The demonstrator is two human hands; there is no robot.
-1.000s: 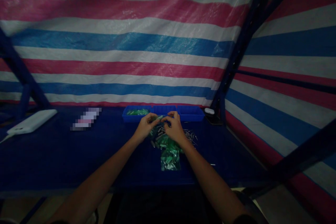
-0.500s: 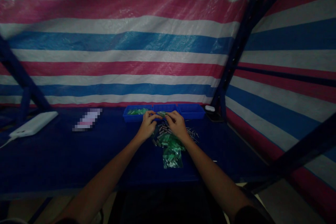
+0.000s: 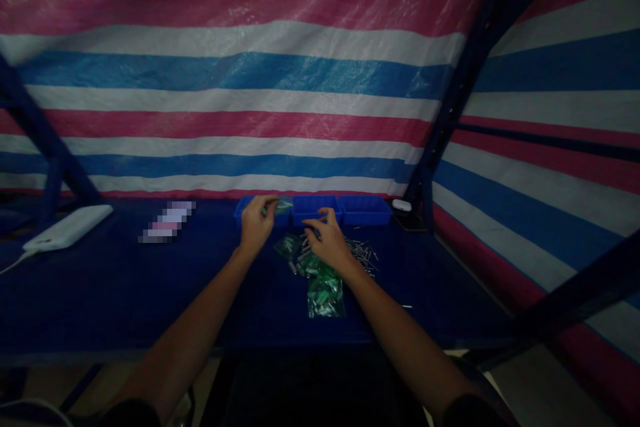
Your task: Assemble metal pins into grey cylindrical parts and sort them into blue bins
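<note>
My left hand (image 3: 257,223) is over the left blue bin (image 3: 240,213), its fingers pinched on a small green plastic bag (image 3: 284,205). The fingers partly cover the bag and the bin's contents. My right hand (image 3: 327,238) hovers over the pile with its fingers apart and nothing in them. Beneath it lie thin metal pins (image 3: 367,255) and short grey metal cylinders (image 3: 294,268). Another small clear-green bag (image 3: 287,246) rests left of the pile. Nearer me is a heap of green plastic bags (image 3: 325,297) with small pieces inside.
Two more blue bins, a middle one (image 3: 316,219) and a right one (image 3: 365,219), stand along the back. A white earbud case (image 3: 401,205) sits at their right. On the left are a blurred-out phone (image 3: 167,221) and a white power bank (image 3: 70,228) with a cable.
Both hands held a small green bag together before the bins. They have parted: my left hand moved left over the left bin with the bag, and my right hand let go.
</note>
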